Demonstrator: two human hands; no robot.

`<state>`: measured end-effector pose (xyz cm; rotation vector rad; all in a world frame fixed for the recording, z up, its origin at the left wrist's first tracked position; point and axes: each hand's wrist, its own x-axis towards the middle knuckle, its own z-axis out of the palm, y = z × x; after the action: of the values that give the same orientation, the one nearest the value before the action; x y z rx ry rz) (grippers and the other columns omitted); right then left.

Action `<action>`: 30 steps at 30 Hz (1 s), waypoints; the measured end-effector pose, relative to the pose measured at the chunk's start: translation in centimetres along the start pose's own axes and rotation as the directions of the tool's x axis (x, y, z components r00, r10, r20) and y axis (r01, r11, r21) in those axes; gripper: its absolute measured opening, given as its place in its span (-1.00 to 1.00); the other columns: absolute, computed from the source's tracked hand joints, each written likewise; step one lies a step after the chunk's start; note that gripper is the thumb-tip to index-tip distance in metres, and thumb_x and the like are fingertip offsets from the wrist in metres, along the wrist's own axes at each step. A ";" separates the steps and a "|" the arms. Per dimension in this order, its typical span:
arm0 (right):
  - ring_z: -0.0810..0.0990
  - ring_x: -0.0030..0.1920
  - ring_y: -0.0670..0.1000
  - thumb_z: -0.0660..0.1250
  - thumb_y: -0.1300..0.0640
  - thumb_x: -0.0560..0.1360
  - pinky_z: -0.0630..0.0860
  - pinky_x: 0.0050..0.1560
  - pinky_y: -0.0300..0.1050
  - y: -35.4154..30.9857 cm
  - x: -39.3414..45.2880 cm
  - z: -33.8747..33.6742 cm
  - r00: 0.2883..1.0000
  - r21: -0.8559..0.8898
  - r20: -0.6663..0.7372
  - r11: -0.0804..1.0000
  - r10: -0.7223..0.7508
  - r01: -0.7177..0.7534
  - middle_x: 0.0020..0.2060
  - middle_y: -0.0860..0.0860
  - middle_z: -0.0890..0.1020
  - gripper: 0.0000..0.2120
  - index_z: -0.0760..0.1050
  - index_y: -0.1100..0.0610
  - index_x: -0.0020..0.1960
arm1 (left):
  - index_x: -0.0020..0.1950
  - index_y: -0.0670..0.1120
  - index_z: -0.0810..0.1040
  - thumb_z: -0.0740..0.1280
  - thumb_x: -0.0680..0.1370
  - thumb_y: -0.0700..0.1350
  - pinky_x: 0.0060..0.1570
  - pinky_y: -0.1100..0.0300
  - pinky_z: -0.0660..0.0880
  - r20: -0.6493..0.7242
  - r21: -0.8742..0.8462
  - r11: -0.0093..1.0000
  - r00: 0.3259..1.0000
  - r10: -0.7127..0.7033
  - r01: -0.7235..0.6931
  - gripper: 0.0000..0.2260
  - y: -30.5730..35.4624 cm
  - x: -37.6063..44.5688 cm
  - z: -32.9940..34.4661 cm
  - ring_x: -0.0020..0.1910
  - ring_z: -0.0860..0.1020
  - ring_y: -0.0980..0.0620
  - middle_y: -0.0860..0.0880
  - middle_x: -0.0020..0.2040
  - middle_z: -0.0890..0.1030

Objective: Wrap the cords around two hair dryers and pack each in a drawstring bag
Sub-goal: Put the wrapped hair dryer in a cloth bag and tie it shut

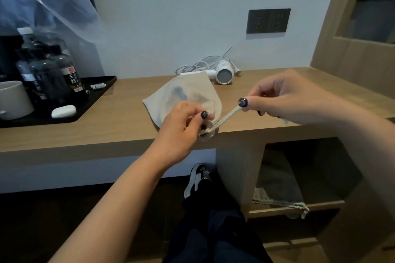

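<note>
A beige drawstring bag (183,94) lies bulging on the wooden counter (106,126), its gathered mouth at the front edge. My left hand (181,126) pinches that gathered mouth. My right hand (284,100) pinches the pale drawstring (227,116) and holds it stretched taut to the right. Behind the bag, by the wall, lies a white hair dryer (223,72) with its white cord (201,65) in a loose heap. A second drawstring bag (280,194), greyish, rests on the shelf under the counter at the right.
A black tray (96,94) at the left carries dark bottles (53,70), a white mug (12,100) and a small white case (63,111). A dark wall socket (268,20) sits above the dryer. Clear plastic (42,2) hangs top left. My legs and a shoe (197,179) are below.
</note>
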<state>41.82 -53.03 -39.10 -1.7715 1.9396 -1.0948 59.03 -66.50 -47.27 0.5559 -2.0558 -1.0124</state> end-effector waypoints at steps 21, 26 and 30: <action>0.53 -0.36 -0.13 0.37 0.12 0.43 0.47 -0.35 -0.33 -1.3 7.6 5.2 0.933 0.715 0.360 0.641 0.006 -0.280 -0.31 -0.01 0.59 -0.83 0.63 0.20 -0.08 | 0.00 -0.01 0.62 0.18 0.64 -0.16 -0.12 0.40 0.46 0.298 -0.173 0.978 0.953 -0.058 0.114 -0.79 0.4 -1.2 -0.3 -0.11 0.46 0.29 -0.06 0.07 0.39; 0.65 0.04 0.05 0.30 0.12 0.49 0.56 0.07 -0.09 1.1 8.0 5.6 0.958 0.809 0.288 0.538 -0.010 -0.238 -0.02 0.05 0.68 -0.69 0.53 0.18 0.21 | 0.05 -0.02 0.57 0.10 0.67 -0.20 -0.15 0.31 0.44 0.286 -0.418 0.879 0.951 -0.114 0.231 -0.75 -0.5 -1.9 -1.1 -0.16 0.53 0.21 0.09 -0.13 0.61; 0.67 -0.03 0.08 0.35 0.21 0.42 0.58 0.03 -0.10 3.2 6.9 5.5 0.984 0.769 0.171 0.618 0.047 -0.163 -0.09 0.10 0.70 -0.74 0.58 0.24 0.10 | -0.03 -0.07 0.61 0.16 0.62 -0.23 -0.14 0.29 0.49 0.215 -0.495 0.829 0.961 -0.173 0.260 -0.77 -0.8 -1.7 -1.0 -0.17 0.58 0.21 0.09 -0.16 0.67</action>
<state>41.85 -61.52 -43.10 -1.1653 1.1442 -1.4316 60.96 -66.34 -48.28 0.4333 -1.7599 -1.7310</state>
